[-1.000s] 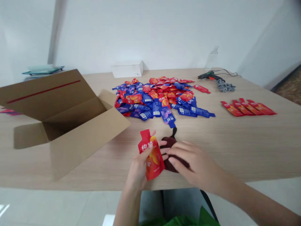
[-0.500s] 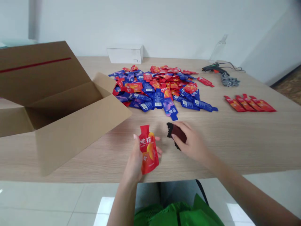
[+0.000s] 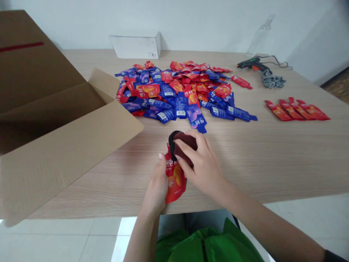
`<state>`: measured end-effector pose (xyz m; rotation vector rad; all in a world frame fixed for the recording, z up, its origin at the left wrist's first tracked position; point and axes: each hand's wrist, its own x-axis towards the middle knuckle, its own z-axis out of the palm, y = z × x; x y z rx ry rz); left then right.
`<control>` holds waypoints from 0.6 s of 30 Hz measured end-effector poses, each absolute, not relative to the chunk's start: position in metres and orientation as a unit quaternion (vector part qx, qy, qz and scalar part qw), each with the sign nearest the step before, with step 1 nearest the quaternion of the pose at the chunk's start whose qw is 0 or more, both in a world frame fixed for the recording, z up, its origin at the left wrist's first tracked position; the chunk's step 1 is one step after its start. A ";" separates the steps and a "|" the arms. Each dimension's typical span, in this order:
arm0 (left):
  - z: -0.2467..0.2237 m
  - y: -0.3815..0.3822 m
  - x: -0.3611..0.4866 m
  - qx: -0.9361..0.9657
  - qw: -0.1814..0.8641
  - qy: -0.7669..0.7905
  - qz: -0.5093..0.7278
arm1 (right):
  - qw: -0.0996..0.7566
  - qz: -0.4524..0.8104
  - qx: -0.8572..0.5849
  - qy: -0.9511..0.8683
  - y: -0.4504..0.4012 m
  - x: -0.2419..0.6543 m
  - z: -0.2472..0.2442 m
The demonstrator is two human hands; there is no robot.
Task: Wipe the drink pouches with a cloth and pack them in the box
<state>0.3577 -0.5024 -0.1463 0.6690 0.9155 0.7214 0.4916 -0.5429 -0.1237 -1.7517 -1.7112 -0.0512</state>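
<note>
Near the table's front edge, my left hand (image 3: pixel 156 185) holds a red pouch (image 3: pixel 175 183) with orange fruit printed on it, its neck pointing away from me. My right hand (image 3: pixel 203 160) grips a dark brown cloth (image 3: pixel 187 145) with a black edge. The cloth lies over the upper part of the pouch and hides most of its neck. Beyond my hands is a heap of red and blue pouches, with a blue pouch (image 3: pixel 195 117) at its near side. Several red pouches (image 3: pixel 297 110) lie overlapping in a row at the right.
An open cardboard box (image 3: pixel 68 153) takes up the left side, one flap reaching toward my hands. At the back stand a white box (image 3: pixel 136 46) and a clear bottle (image 3: pixel 259 38). A black glue gun (image 3: pixel 252 63) with a cable lies near a grey cloth (image 3: pixel 272 79).
My right hand has moved left with the brown cloth, which now covers the top of the red pouch. My left hand still holds the pouch. The view has shifted, so the cardboard box appears larger.
</note>
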 end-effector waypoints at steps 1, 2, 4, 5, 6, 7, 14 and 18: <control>-0.143 -0.502 0.360 0.312 0.776 0.437 0.330 | 0.338 -0.024 -0.680 -0.651 -0.544 0.495 -0.123; -0.140 -0.503 0.361 0.315 0.771 0.448 0.325 | 0.342 -0.032 -0.685 -0.643 -0.545 0.497 -0.122; -0.135 -0.503 0.363 0.330 0.759 0.463 0.317 | 0.361 -0.055 -0.685 -0.630 -0.548 0.497 -0.118; -0.133 -0.503 0.363 0.352 0.743 0.471 0.320 | 0.368 -0.065 -0.680 -0.630 -0.549 0.495 -0.116; -0.133 -0.503 0.362 0.383 0.718 0.482 0.326 | 0.368 -0.069 -0.673 -0.638 -0.550 0.493 -0.113; -0.133 -0.503 0.361 0.415 0.687 0.494 0.335 | 0.359 -0.068 -0.665 -0.651 -0.551 0.490 -0.111; -0.138 -0.496 0.362 0.332 0.733 0.508 0.307 | 0.302 -0.010 -0.675 -0.674 -0.551 0.507 -0.116; -0.129 -0.493 0.375 0.220 0.816 0.433 0.313 | 0.380 -0.019 -0.666 -0.641 -0.558 0.512 -0.111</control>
